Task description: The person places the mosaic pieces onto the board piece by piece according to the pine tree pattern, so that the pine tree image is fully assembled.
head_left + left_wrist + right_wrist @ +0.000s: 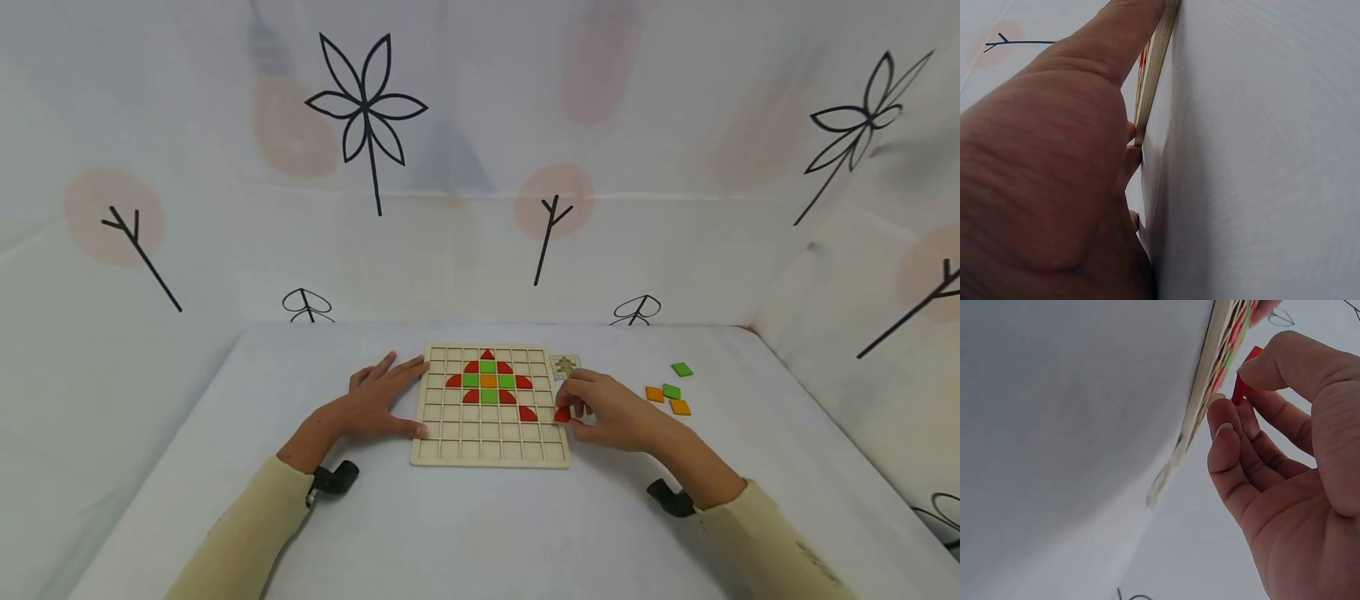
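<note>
A pale wooden grid board (491, 464) lies on the table, with red curved tiles, green square tiles and an orange square tile (489, 381) set in its cells. My left hand (372, 402) rests along the board's left side, fingers spread, with fingertips and thumb touching the edge. Over the right edge, my right hand (611, 410) pinches a red quarter-round tile (1239, 389) between thumb and finger. A similar red tile (527, 413) sits by itself in a cell just left of it. In the left wrist view the hand hides most of the board.
Loose green tiles (682, 369) and orange tiles (680, 407) lie on the white table right of my right hand. A small pattern card (566, 365) is beside the board's upper right corner. Printed white cloth walls enclose the table's back and sides.
</note>
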Motion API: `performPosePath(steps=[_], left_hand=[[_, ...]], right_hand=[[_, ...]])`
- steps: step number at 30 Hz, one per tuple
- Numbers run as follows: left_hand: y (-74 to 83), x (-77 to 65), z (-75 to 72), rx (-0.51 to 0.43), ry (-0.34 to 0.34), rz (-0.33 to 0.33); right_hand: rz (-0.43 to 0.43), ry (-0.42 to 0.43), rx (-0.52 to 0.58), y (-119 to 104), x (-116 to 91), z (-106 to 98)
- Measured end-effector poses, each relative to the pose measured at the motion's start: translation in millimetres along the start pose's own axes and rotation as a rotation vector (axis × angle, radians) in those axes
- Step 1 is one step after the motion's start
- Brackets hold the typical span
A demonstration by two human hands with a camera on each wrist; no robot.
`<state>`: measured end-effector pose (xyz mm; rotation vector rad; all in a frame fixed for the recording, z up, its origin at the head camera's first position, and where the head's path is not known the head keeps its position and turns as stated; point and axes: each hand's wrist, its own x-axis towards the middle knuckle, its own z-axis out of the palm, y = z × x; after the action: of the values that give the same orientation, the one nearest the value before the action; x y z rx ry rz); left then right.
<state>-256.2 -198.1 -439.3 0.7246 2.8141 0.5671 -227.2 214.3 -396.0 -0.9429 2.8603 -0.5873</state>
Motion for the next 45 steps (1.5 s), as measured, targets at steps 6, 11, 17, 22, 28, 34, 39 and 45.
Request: performPosePath(steps=[6, 11, 17, 22, 28, 34, 39, 45], left_hand=[[0.7, 0.6, 1.1, 0.006, 0.004, -0.003], [1.0, 0.2, 1.4, 0.007, 0.005, -0.005], [0.7, 0.5, 1.0, 0.007, 0.000, -0.009], [-0.3, 1.6, 1.8, 0.010, -0.001, -0.010], [0.5, 0.6, 1.0, -0.001, 0.004, 0.000], [1.6, -0.4, -0.1, -0.007, 0.010, 0.004], [3.4, -1.1, -1.1, -0.009, 0.007, 0.004], [1.9, -0.1, -0.3, 0.001, 0.001, 0.001]], right_hand=[[-0.029, -0.009, 0.007, -9, 11, 4], [-0.055, -0.012, 0.006, -17, 21, 6], [-0.071, -0.034, 0.005, -26, 32, 10], [-0.100, -0.032, 0.012, -32, 41, 15], [-0.139, -0.035, 0.022, -40, 51, 20], [-0.139, -0.053, 0.014, -48, 59, 23], [-0.146, -0.045, -0.015, -56, 65, 25], [-0.139, -0.057, -0.025, -68, 74, 29]])
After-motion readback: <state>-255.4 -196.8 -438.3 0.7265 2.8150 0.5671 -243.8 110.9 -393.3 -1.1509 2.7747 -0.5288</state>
